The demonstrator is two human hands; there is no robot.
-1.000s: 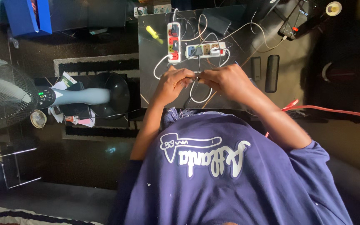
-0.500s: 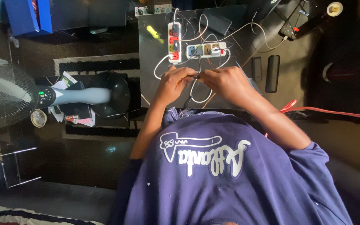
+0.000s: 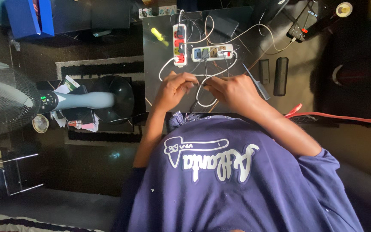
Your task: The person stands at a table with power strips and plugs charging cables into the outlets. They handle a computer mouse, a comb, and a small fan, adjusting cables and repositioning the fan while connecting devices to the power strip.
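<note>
Hands meet just above the centre of the frame, over a dark rectangular work board point(image 3: 155, 64). The left hand point(image 3: 174, 88) is curled, its fingertips pinched on a thin white wire point(image 3: 200, 92) that loops between the two hands; the right hand point(image 3: 232, 91) is likewise closed, fingers bent onto the same wire, though exactly what lies between its fingertips is too small to tell. The wire loop hangs down to the board's lower edge, right under the hands.

Higher on the board lie two white power strips: an upright one with red and yellow sockets point(image 3: 179, 44) and, just beside it to the right, a crosswise one with coloured sockets point(image 3: 212, 52), with white and dark cables tangled around both. A small yellow-handled tool point(image 3: 159, 36) lies near the board's upper left. Right of the hands rest a grey tail comb point(image 3: 256, 82) and two dark oblong blocks point(image 3: 281, 76). At the left of the frame stands a pedestal fan with a wire cage point(image 3: 5, 101). A navy printed shirt point(image 3: 237, 189) fills the lower half.
</note>
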